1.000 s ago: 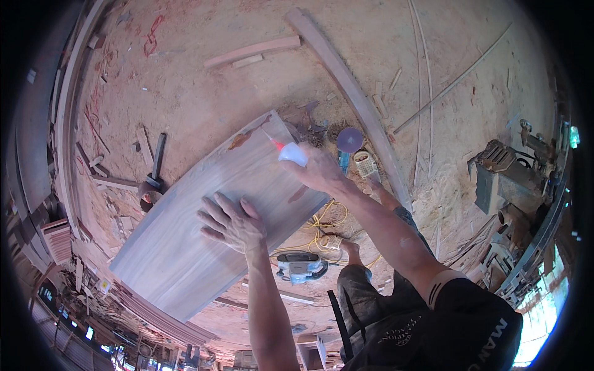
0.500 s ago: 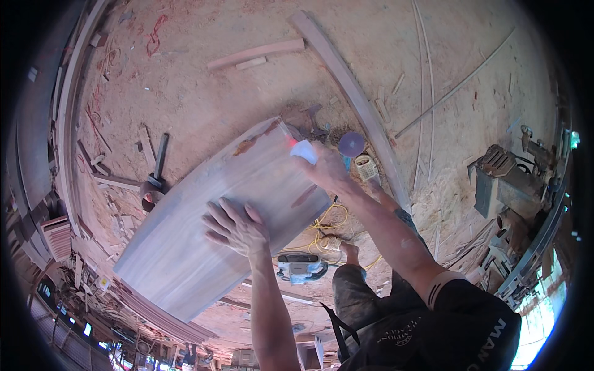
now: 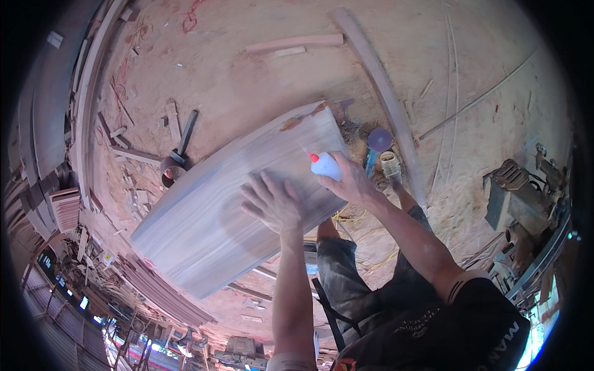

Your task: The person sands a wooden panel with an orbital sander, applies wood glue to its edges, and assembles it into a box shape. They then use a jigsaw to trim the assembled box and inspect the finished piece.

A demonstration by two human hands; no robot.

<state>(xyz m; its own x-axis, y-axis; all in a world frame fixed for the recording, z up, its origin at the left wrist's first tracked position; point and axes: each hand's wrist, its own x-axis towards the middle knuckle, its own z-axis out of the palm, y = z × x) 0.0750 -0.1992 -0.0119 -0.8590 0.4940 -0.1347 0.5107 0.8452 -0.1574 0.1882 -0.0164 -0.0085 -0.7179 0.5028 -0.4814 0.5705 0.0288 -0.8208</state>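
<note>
A large wooden board [image 3: 204, 247] with grey-brown grain spreads before me, a brown stain near its far edge. My left hand [image 3: 272, 204] rests on the board with fingers spread, holding nothing. In my right hand [image 3: 351, 179] is a white squeeze bottle [image 3: 325, 167] with a red cap and a thin nozzle. The bottle is tipped over the board's right part, its nozzle pointing up-left in the picture. Whether the tip touches the wood I cannot tell.
A long timber beam [image 3: 377, 80] lies on the dusty ground beyond the board. A purple disc [image 3: 380, 140] is beside my foot. A rusty machine [image 3: 510, 191] stands at right. A hammer-like tool [image 3: 187, 133] leans left of the board, and a yellow cord [image 3: 371, 244] lies near my legs.
My right hand has drawn the bottle back from the board's far right corner toward its middle. My left hand stays spread on the wood. The whole view has shifted.
</note>
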